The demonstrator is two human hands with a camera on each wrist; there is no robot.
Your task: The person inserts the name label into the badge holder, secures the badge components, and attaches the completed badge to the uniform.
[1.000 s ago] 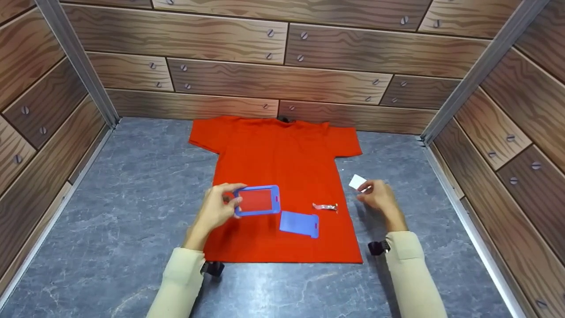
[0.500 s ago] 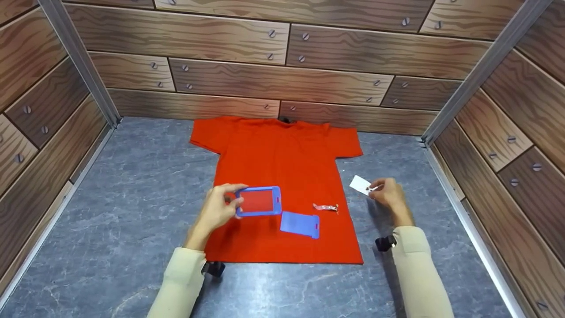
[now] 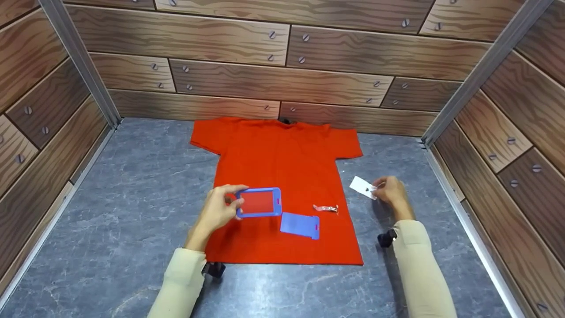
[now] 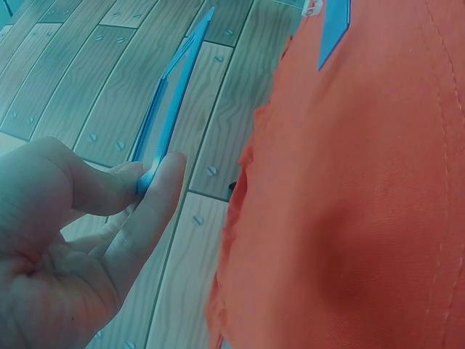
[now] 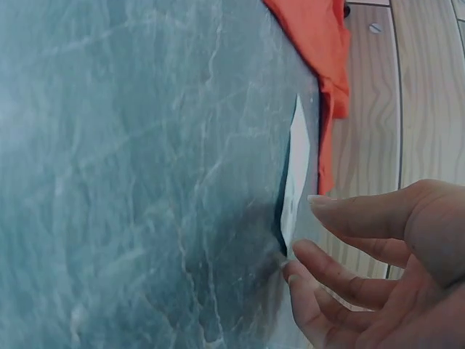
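My left hand (image 3: pixel 219 204) pinches the left end of a blue badge-holder frame (image 3: pixel 277 210) between thumb and fingers, above the red T-shirt (image 3: pixel 282 159). In the left wrist view the frame (image 4: pixel 176 109) is seen edge-on. Just right of it, a flat blue holder panel (image 3: pixel 300 224) lies on the shirt. A white card (image 3: pixel 362 186) with a small dark mark rests on the grey surface right of the shirt. My right hand (image 3: pixel 393 192) is at the card's right end, its fingertips (image 5: pixel 299 251) right by the edge and its thumb apart from the card (image 5: pixel 294 174).
A small clear strip with shiny metal ends (image 3: pixel 326 208) lies on the shirt above the blue panel. Wood-patterned walls (image 3: pixel 282 75) enclose the grey surface (image 3: pixel 150 176) at the back and both sides, with metal posts in the corners.
My right hand has drawn back to the right, uncovering more of the white card, which stays nearly in place. The left hand keeps the blue frame almost still.
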